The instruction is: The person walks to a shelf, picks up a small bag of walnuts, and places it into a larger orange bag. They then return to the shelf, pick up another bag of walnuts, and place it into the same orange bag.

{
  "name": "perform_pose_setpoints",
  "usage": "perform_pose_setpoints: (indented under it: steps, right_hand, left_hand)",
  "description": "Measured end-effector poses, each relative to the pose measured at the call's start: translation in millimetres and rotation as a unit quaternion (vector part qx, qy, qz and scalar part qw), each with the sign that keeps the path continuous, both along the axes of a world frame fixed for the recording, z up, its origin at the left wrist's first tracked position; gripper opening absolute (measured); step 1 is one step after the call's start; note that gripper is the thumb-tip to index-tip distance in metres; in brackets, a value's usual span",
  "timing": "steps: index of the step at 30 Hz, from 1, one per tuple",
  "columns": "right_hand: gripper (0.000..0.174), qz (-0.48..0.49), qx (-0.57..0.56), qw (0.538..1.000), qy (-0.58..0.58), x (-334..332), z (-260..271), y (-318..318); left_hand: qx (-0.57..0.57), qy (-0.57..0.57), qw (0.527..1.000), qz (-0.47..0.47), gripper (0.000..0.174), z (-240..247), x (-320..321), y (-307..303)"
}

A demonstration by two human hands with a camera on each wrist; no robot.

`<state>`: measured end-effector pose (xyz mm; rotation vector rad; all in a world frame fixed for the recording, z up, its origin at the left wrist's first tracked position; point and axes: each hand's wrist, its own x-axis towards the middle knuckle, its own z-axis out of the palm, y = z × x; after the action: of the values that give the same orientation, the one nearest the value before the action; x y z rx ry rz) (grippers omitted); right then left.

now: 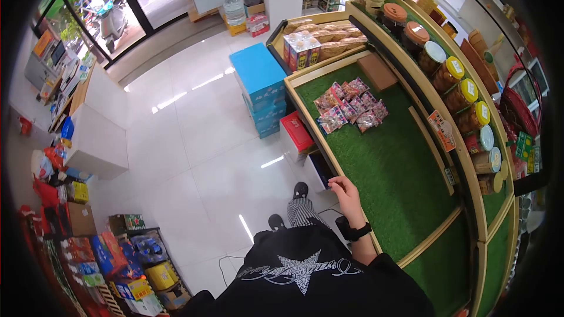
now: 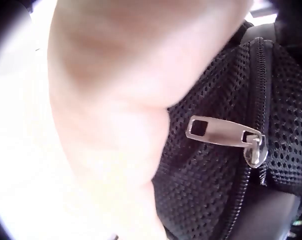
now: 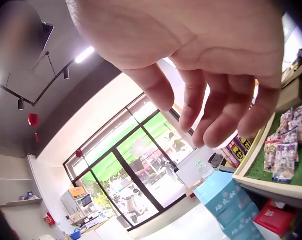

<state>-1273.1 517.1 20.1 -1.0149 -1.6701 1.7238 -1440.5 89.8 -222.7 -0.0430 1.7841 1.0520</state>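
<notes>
My right hand (image 1: 348, 195) hovers at the near wooden edge of a display stand lined with green turf (image 1: 388, 176). Its fingers (image 3: 226, 110) hang loosely bent in the right wrist view, with nothing between them. Small clear-and-pink snack packets (image 1: 353, 105) lie in a loose pile on the turf, farther along from this hand. Only the left wrist view shows my left hand (image 2: 111, 115), close beside a black mesh bag (image 2: 196, 185) with a metal zipper pull (image 2: 218, 131). Its fingertips are out of sight, so I cannot tell whether it grips anything.
Lidded jars (image 1: 435, 56) line the raised shelf behind the turf. A flat brown block (image 1: 378, 71) sits at its far end. Stacked blue boxes (image 1: 258, 76) and a red box (image 1: 297, 131) stand on the floor alongside. Crowded goods (image 1: 123, 258) fill the lower left.
</notes>
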Motion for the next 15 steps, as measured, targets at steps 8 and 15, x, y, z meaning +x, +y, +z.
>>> perform_pose_setpoints:
  steps: [8,15]
  right_hand:
    - [0.014,-0.023,0.013,1.000,0.010,-32.6,-12.5,79.2]
    - [0.014,-0.027,0.022,0.999,0.028,-56.3,-6.2,161.1]
  left_hand:
    - [-0.012,0.004,1.000,0.024,0.044,15.4,-79.6,87.8]
    - [-0.016,0.002,0.999,0.049,0.043,27.6,-126.7,181.5]
